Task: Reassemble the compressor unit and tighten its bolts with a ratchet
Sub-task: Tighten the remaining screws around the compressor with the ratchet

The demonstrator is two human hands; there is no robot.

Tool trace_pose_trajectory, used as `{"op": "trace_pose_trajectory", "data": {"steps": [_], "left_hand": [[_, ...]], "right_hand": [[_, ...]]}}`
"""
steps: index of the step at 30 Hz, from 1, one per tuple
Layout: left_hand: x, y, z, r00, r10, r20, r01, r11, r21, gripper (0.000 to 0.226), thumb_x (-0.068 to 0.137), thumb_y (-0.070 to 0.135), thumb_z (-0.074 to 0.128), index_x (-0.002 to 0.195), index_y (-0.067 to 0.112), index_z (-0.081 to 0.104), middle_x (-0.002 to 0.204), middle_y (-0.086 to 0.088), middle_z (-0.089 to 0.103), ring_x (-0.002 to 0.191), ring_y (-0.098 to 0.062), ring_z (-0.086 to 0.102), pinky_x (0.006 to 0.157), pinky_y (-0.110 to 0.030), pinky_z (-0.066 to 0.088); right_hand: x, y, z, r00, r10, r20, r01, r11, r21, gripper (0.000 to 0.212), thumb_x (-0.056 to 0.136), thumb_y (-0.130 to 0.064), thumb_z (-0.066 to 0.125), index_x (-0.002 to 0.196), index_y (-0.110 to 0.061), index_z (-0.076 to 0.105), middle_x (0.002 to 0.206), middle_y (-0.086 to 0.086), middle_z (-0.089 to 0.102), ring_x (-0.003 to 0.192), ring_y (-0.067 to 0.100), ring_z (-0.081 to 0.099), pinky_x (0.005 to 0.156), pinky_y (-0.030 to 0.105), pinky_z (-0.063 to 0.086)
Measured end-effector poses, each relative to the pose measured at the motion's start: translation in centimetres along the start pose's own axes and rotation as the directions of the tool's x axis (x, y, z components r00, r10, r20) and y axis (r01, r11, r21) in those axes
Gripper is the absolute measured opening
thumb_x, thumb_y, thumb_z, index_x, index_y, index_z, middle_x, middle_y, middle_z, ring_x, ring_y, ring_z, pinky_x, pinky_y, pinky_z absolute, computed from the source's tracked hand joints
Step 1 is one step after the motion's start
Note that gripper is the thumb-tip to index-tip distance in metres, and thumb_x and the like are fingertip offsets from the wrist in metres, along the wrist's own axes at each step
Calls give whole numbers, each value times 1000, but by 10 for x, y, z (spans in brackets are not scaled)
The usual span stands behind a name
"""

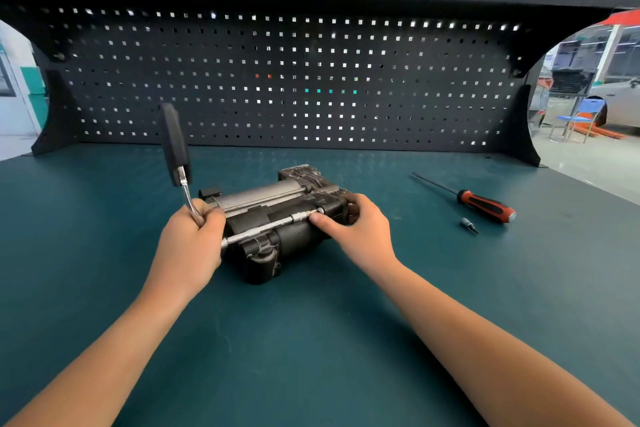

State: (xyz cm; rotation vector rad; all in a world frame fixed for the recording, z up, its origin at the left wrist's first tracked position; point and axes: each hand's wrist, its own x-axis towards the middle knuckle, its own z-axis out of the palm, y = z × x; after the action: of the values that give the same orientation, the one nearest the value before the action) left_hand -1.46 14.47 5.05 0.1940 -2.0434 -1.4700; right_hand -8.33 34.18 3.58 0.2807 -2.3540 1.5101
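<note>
Both bare forearms reach forward and angle inward, the left grip [188, 246] curled round the ratchet [175, 146], the right grip [356, 229] palm-down, bent fingertips pinching its extension's far end.

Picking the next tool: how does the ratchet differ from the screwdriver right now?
The black-handled chrome ratchet is gripped by the left hand, handle standing up; the red-and-black-handled screwdriver lies flat, untouched. The ratchet reaches along the dark metal compressor; the screwdriver lies apart to its right. Both have slim metal shafts.
</note>
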Motion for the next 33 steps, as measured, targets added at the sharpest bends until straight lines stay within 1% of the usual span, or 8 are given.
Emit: {"op": "trace_pose_trajectory", "data": {"steps": [5,7,10,15,19,23,29,33], "left_hand": [[2,-4,0,989,-134,66,140,985,-99,34,91,6,41,62,16,27,58,-3,20,29,-10,21,33,-13,16],[1,-4,3,995,-79,60,82,995,-55,33,90,6,41,62,16,27,53,-1,23,32,-12,21,36,-14,19],[-1,-5,7,1000,3,25,-3,1000,-4,36,91,11,43,59,16,28,35,11,30,28,-7,26,44,-22,23],[-8,-8,-2,996,67,-53,-68,997,-23,31,90,19,46,61,16,34,39,10,37,31,-6,30,46,-27,28],[-11,-2,-1,995,76,-61,-77,997,-8,23,79,30,44,62,16,35,51,1,38,44,-18,33,53,-35,33],[-10,0,1,995,75,-64,-74,997,17,29,88,23,47,62,16,35,55,-2,38,52,-22,33,59,-41,35],[-15,4,2,975,200,-96,-183,970,160,31,94,18,43,64,15,35,52,-2,39,53,-25,40,51,-33,31],[-23,8,2,953,281,-118,-247,939,240,29,94,18,43,66,12,38,55,-4,41,56,-18,41,52,-28,33]], "right_hand": [[-1,2,-3,1000,-7,27,7,1000,24,62,71,-38,77,124,-15,53,115,2,60,107,17,55,95,32,45],[-1,3,-5,998,-24,53,23,1000,17,52,72,-34,76,118,-21,56,112,1,61,106,17,55,94,32,45],[-1,4,-9,993,-76,94,77,997,-8,35,73,-29,76,96,-40,53,101,-4,61,103,15,55,88,26,44],[-2,4,-6,992,-91,91,97,994,-58,56,74,-41,73,123,-23,55,108,-3,57,103,11,52,87,20,38],[-4,3,-3,993,-98,64,102,993,-60,56,76,-45,70,126,-26,53,108,-3,55,101,10,52,86,19,37],[-4,4,-2,995,-77,61,81,995,-65,59,77,-46,68,130,-25,50,110,-4,53,104,11,52,86,20,36],[-4,4,-2,996,-72,61,76,995,-67,63,77,-46,68,132,-22,49,113,-2,54,107,12,51,88,20,36],[-5,4,-2,996,-74,48,76,996,-38,57,78,-45,68,129,-25,51,107,-3,54,98,9,51,85,18,37]]}}
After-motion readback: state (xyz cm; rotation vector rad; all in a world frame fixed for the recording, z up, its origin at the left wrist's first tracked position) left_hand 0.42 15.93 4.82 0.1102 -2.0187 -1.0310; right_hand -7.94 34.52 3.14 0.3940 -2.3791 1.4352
